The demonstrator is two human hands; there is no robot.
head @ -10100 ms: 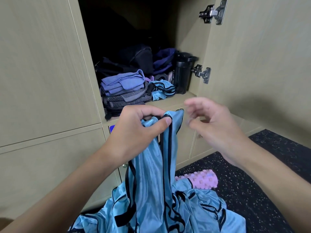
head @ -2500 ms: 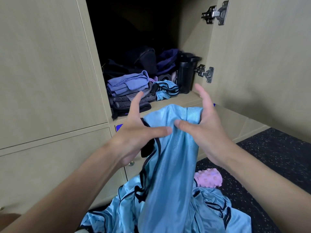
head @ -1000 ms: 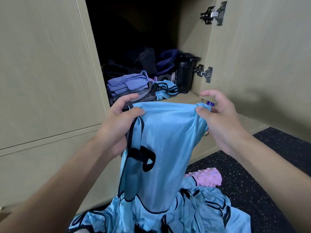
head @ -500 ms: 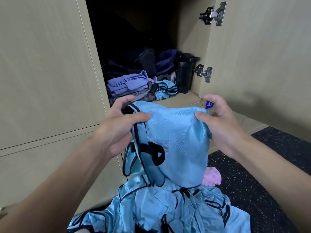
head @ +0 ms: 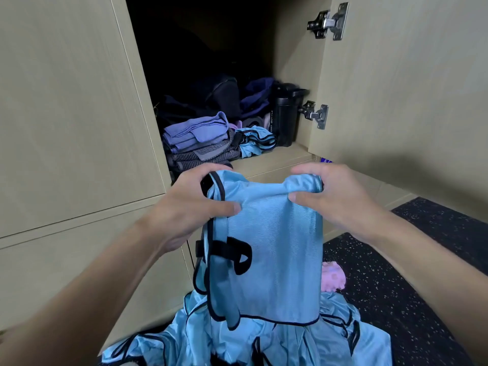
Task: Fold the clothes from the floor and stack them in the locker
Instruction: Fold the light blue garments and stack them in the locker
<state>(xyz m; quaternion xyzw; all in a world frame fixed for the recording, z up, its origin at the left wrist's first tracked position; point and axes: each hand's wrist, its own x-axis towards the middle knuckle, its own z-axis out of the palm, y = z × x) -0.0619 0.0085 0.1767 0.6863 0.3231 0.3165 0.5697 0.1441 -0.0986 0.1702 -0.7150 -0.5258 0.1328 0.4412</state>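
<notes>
Folding is midway: the left grip (head: 195, 204) pinches the blue vest (head: 269, 247) at its top left corner and the right grip (head: 330, 196) pinches the top right, so it hangs doubled above the heap of clothes (head: 277, 344) on the floor (head: 422, 260). Next, likely one more fold, then up onto the locker shelf (head: 280, 157) at its front edge.

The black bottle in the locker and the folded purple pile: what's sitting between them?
Between the black bottle and the purple pile lies a bunched light-blue bib with black trim, on the locker shelf; the head view shows it.
</notes>
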